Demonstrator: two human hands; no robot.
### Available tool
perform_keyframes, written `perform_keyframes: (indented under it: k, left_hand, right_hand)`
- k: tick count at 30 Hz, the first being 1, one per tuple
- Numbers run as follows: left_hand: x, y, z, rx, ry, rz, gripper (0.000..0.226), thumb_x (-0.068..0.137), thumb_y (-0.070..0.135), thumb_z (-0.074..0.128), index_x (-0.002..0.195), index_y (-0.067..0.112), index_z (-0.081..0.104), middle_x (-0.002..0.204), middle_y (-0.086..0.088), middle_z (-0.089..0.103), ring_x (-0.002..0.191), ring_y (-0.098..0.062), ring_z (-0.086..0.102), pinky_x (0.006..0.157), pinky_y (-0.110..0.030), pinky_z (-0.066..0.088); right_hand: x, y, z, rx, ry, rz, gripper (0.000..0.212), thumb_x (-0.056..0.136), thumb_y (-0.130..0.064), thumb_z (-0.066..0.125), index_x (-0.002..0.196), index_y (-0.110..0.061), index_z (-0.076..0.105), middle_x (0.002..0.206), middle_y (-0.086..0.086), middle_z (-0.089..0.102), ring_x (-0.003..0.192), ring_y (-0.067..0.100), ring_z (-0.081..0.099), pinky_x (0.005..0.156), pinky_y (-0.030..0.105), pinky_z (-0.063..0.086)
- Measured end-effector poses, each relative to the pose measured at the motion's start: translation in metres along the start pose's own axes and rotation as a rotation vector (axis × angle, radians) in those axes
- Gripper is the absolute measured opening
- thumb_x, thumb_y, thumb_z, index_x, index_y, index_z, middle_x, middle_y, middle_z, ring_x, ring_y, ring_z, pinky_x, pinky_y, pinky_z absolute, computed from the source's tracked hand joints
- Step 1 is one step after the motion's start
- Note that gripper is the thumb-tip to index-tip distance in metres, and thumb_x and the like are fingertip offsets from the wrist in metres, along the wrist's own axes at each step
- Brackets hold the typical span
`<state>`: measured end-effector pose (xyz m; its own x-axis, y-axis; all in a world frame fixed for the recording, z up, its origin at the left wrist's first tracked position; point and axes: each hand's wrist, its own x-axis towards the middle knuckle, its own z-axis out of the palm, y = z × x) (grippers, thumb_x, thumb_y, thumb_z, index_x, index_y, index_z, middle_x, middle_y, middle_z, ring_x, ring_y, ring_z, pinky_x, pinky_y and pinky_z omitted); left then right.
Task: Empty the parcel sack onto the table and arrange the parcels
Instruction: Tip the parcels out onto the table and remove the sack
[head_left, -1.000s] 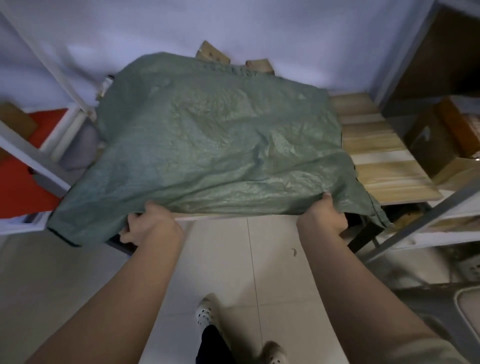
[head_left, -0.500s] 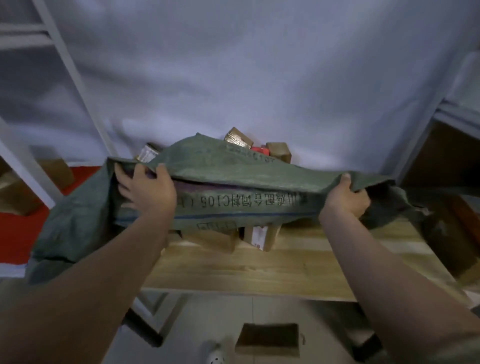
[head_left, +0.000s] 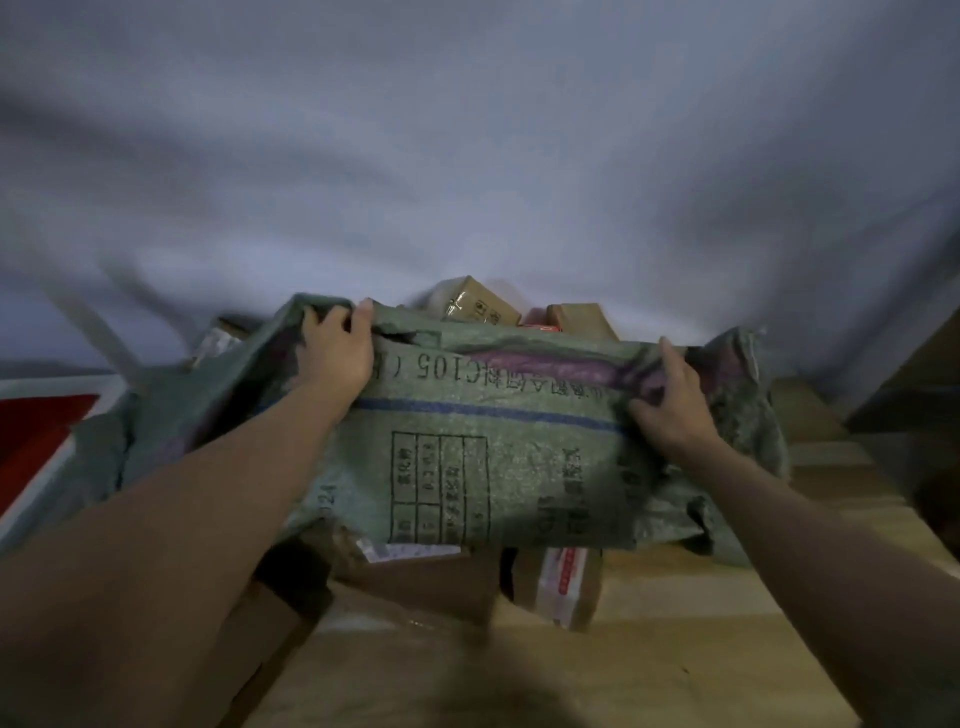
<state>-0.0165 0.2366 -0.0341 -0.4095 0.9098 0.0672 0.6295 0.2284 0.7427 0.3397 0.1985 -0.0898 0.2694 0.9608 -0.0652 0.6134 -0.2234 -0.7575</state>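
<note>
Both hands are gripping the green parcel sack (head_left: 467, 457): our left hand (head_left: 337, 353) is clutching its top edge at ten o'clock, our right hand (head_left: 670, 400) bunching fabric at two o'clock. Parcels (head_left: 561, 582) are showing beneath it on the tabletop (head_left: 649, 649), more (head_left: 478, 301) at twelve o'clock. We are judging it best to be lifting evenly and shaking gently, so nothing is sliding off.

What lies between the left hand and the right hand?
In the head view, the green sack's printed cloth spans from left hand to right hand; both grip it.
</note>
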Motion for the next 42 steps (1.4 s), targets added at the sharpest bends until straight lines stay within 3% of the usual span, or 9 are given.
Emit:
perform_keyframes:
  k: [3,9,14,20,27,30,34,38,42]
  left_hand:
    - [0.023,-0.003,0.011,0.058,-0.187,-0.081,0.077,0.096,0.066,0.024,0.146,0.010,0.041,0.150,-0.019,0.042,0.134,-0.038,0.042,0.113,-0.049,0.031]
    - [0.038,0.004,0.003,0.071,-0.202,-0.132,0.106,0.068,0.087,0.018,0.140,0.018,0.052,0.145,-0.016,0.049,0.129,-0.037,0.047,0.111,-0.054,0.033]
    - [0.009,0.000,-0.005,0.150,-0.103,-0.122,0.088,0.073,0.079,0.017,0.138,0.032,0.052,0.151,-0.008,0.042,0.134,-0.037,0.040,0.111,-0.059,0.027]
    - [-0.050,-0.006,-0.014,0.507,-0.062,0.076,0.081,0.082,0.084,0.026,0.151,0.041,0.023,0.163,-0.001,0.012,0.146,-0.035,0.019,0.117,-0.059,0.015]
    - [-0.065,-0.012,-0.013,0.698,-0.005,0.030,0.086,0.085,0.077,0.036,0.155,0.034,0.010,0.164,-0.009,0.005,0.147,-0.039,0.015,0.117,-0.061,0.013]
    - [-0.078,0.011,-0.001,0.854,0.051,0.280,0.084,0.082,0.083,0.028,0.152,0.037,0.021,0.162,-0.004,0.014,0.146,-0.035,0.016,0.118,-0.057,0.013]
    - [-0.087,0.022,0.032,0.963,-0.128,0.207,0.100,0.075,0.091,0.023,0.154,0.030,0.022,0.161,-0.003,0.021,0.146,-0.035,0.019,0.117,-0.059,0.014]
    - [-0.086,0.017,0.044,1.011,-0.103,0.170,0.102,0.075,0.091,0.021,0.155,0.029,0.016,0.164,-0.004,0.011,0.149,-0.035,0.012,0.118,-0.060,0.010]
    - [-0.093,0.020,0.047,0.966,-0.066,0.160,0.099,0.077,0.088,0.025,0.156,0.029,0.013,0.164,-0.009,0.004,0.149,-0.036,0.007,0.117,-0.061,0.009]
  right_hand:
    - [0.019,0.003,0.026,-0.299,-0.148,0.039,0.087,0.091,-0.027,0.064,0.157,-0.035,0.010,0.159,0.011,0.023,0.139,0.043,0.032,0.114,0.055,0.032]
    - [0.034,-0.010,0.037,-0.426,-0.090,-0.017,0.089,0.088,-0.038,0.067,0.156,-0.038,0.009,0.158,0.011,0.019,0.141,0.042,0.025,0.110,0.059,0.033]
    - [0.050,-0.032,0.026,-0.561,-0.097,-0.298,0.034,0.094,-0.044,0.058,0.126,-0.031,0.063,0.127,0.013,0.044,0.118,0.038,0.047,0.100,0.048,0.043]
    - [0.055,-0.065,0.008,-0.189,0.477,-0.266,0.026,0.098,-0.023,0.054,0.112,-0.004,0.066,0.118,0.025,0.051,0.096,0.045,0.059,0.080,0.046,0.048]
    - [0.051,-0.042,0.038,-0.004,-0.321,-0.021,0.048,0.092,-0.017,0.064,0.136,-0.010,0.049,0.123,0.012,0.064,0.114,0.032,0.058,0.091,0.033,0.045]
    - [0.016,-0.036,0.036,0.124,-0.071,-0.196,0.046,0.094,-0.022,0.061,0.139,-0.014,0.051,0.129,0.009,0.063,0.120,0.027,0.056,0.105,0.039,0.044]
    - [-0.053,-0.004,0.016,0.151,0.324,-0.353,0.020,0.096,-0.029,0.059,0.112,-0.017,0.061,0.110,0.001,0.057,0.107,0.019,0.051,0.097,0.039,0.042]
    - [-0.099,0.040,0.005,0.491,0.370,0.088,0.029,0.094,-0.036,0.063,0.078,-0.017,0.049,0.075,-0.001,0.051,0.068,0.016,0.050,0.071,0.043,0.046]
    - [-0.106,0.067,0.002,1.003,0.418,0.790,0.047,0.085,-0.046,0.074,0.107,-0.011,0.052,0.097,0.007,0.057,0.085,0.023,0.053,0.085,0.037,0.048]
